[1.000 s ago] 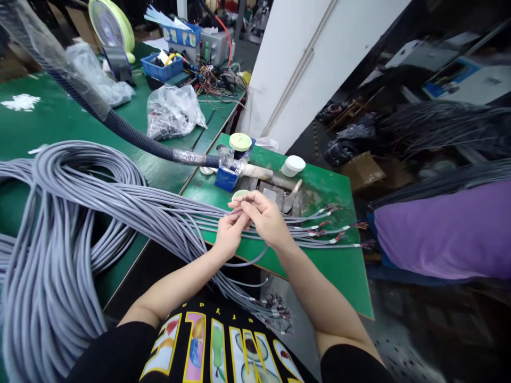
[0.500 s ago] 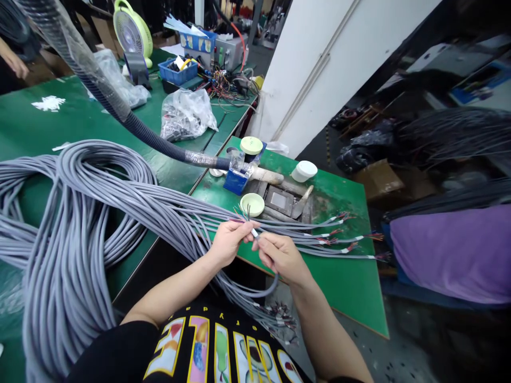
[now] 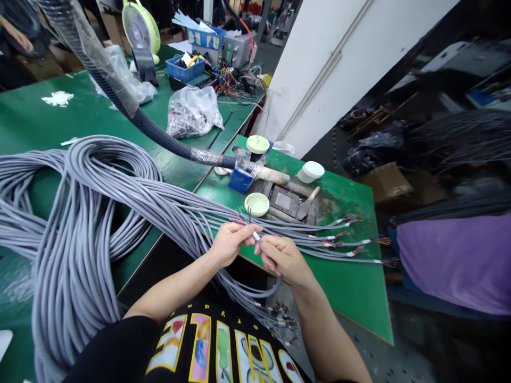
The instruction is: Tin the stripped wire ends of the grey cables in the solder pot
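Observation:
Between my two hands is the end of a grey cable [image 3: 273, 288], with a white sleeve [image 3: 256, 236] near its tip and thin coloured wires [image 3: 241, 215] fanning out past it. My left hand [image 3: 232, 241] pinches the cable at the wires. Just below the white sleeve, my right hand [image 3: 284, 256] is closed round the grey jacket. Behind my hands, other grey cables [image 3: 319, 226] lie across the green board, their stripped ends to the right. A large looped bundle of grey cable [image 3: 75, 239] covers the left table.
A pale green bowl [image 3: 257, 205], a metal solder pot [image 3: 284, 201] and a white cup [image 3: 310, 172] stand behind my hands. An extraction hose [image 3: 159, 139] crosses from upper left. A plastic bag [image 3: 195, 113] and a fan [image 3: 140, 31] are farther back. A co-worker's hand [image 3: 23, 40] shows far left.
The whole view has shifted a little, so the background sits slightly farther right. Both hands keep their hold on the cable, nearly unmoved.

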A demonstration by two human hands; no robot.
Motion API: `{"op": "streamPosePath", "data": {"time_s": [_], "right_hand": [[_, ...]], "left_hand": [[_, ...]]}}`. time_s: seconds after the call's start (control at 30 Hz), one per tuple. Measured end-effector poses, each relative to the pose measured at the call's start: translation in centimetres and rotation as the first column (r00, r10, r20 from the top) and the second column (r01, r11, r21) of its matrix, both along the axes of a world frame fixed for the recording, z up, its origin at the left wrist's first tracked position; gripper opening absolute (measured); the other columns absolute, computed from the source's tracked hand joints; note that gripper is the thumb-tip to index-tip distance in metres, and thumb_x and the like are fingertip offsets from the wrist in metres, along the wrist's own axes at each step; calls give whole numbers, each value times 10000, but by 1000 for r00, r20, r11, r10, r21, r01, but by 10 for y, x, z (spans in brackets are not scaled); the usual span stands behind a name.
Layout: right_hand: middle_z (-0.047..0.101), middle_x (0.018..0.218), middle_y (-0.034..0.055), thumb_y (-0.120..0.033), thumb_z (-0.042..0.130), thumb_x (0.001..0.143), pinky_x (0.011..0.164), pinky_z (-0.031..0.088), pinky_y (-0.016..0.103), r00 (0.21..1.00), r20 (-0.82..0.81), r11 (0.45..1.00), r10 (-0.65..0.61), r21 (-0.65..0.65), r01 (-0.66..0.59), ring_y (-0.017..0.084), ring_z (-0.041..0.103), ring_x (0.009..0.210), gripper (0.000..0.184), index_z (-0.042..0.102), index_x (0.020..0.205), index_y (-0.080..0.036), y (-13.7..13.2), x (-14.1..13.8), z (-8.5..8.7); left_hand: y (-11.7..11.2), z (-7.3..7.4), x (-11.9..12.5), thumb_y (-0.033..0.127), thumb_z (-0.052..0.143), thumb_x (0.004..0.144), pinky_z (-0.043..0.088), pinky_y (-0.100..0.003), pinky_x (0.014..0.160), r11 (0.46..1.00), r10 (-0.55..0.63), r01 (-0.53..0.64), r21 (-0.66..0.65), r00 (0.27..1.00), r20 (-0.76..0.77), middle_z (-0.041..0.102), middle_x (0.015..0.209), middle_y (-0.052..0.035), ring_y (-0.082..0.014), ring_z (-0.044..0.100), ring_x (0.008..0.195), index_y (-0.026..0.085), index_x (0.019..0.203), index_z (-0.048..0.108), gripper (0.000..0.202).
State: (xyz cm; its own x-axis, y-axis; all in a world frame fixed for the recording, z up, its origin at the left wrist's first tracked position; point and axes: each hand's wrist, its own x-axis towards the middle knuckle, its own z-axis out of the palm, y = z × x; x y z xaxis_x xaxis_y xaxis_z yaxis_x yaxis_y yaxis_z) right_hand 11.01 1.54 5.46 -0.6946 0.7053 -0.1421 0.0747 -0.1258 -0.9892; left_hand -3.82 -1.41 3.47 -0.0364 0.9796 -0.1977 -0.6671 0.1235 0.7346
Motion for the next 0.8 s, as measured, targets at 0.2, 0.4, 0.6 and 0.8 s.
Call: {"op": "streamPosePath", "data": {"time_s": [0.2, 0.4, 0.6, 0.8], "right_hand": [[420, 391, -71, -492, 582, 863, 318, 165, 169, 1000, 2, 999, 2, -46, -2, 43, 266, 297, 377, 597, 723, -143, -1, 0, -3], [396, 368, -79, -493, 610, 851, 312, 154, 172, 998, -59, 991, 6, -133, -14, 43, 232, 287, 375, 596, 717, -143, 0, -2, -7], [368, 354, -95, -479, 640, 840, 314, 160, 170, 984, -168, 958, 55, -267, -99, 35, 200, 278, 361, 600, 724, -139, 2, -2, -13], [371, 351, -95, -445, 620, 872, 317, 166, 159, 963, -252, 935, 95, -309, -173, 26, 194, 274, 342, 604, 734, -132, 4, -1, -19]], "left_hand": [[-1, -2, 0, 528, 824, 521, 345, -217, 510, 1000, 14, -14, -15, 1000, 13, 568, 479, 5, -62, 470, 472, 112, 617, 711, 441], [0, -2, 1, 523, 824, 519, 345, -212, 496, 999, 35, -35, -33, 999, 5, 558, 468, 9, -59, 471, 454, 103, 587, 688, 446], [-1, -2, 1, 529, 814, 536, 327, -209, 471, 999, 25, -25, -19, 999, -21, 534, 444, 19, -51, 449, 426, 104, 551, 652, 454], [-1, -2, 3, 528, 814, 539, 355, -220, 501, 999, 49, -49, -17, 998, -40, 537, 452, 14, -72, 496, 468, 118, 497, 616, 457]]}}
